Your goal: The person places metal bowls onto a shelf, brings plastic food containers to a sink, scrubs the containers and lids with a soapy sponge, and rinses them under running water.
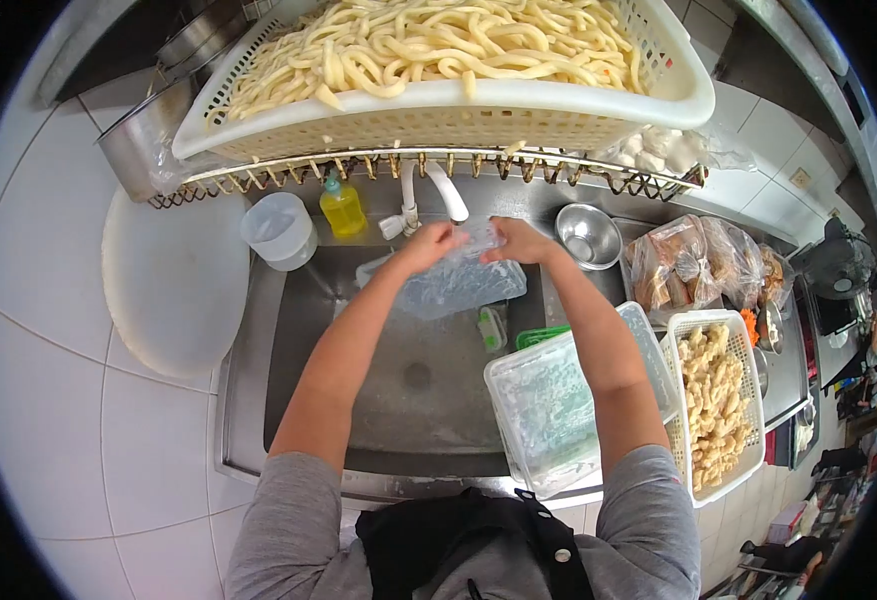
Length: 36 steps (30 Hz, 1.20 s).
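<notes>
Just below the white tap (pixel 445 190), my left hand (pixel 428 248) and my right hand (pixel 520 241) face each other over the sink (pixel 416 410). Between them is a clear plastic piece (pixel 478 237), blurred and see-through, so its shape is hard to make out. My left fingers are bent in at its left side. On the right, my thumb and fingers are curved round its other side. Under my hands a larger clear plastic container (pixel 458 290) lies in the far part of the sink. A small green-and-white item (pixel 491 329) rests to its right.
A white basket of thick dough strips (pixel 448 95) stands on the rack above. Left are a white tub (pixel 280 232), yellow soap bottle (pixel 342 208) and round white board (pixel 173 285). Right are a steel bowl (pixel 588 236), stacked plastic boxes (pixel 548 410) and a basket of pale pieces (pixel 715 405).
</notes>
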### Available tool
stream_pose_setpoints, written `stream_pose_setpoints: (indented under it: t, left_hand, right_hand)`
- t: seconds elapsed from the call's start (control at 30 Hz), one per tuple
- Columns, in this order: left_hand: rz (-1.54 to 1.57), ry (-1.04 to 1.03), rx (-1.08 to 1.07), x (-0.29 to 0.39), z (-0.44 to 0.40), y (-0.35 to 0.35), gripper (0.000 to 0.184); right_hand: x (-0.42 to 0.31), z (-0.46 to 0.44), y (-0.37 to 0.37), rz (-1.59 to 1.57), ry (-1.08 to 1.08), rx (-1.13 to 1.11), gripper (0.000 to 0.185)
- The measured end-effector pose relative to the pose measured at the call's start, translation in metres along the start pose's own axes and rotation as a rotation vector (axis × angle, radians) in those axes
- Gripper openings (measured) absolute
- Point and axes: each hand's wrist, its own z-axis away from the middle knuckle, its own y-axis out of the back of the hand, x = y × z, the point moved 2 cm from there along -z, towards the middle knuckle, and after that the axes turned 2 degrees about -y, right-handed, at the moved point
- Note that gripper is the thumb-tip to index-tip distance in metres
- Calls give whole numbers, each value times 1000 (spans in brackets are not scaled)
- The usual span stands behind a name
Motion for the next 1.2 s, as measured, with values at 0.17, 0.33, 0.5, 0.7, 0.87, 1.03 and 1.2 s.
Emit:
stream_pose_setpoints:
  t: [0.17,0.33,0.5,0.7,0.87,1.03,1.2]
  left_hand:
    - [-419,179,-2,-11,24,25,47]
    - [-576,178,2,21,1,-7,49]
    - [-654,15,-82,26,-7,7,49]
    - [-91,145,-180,-24,23,22,67]
    - [1078,1031,60,-74,108,-1,79]
    - [1394,978,4,-168,193,-48,76]
    - [1285,1091,516,-142,266,-61,57]
  right_hand:
    - [45,3,-8,-38,-79,128,61]
    - [-32,-10,-36,619,202,346,55]
    - [6,-29,-32,217,75,-115,50]
    - [30,-1,-34,67,63,-184,43]
    - [6,18,-59,-66,184,-184,38]
    - [-35,41,-140,-172,179,-559,25]
    - [-45,40,-144,-294,170,-615,22]
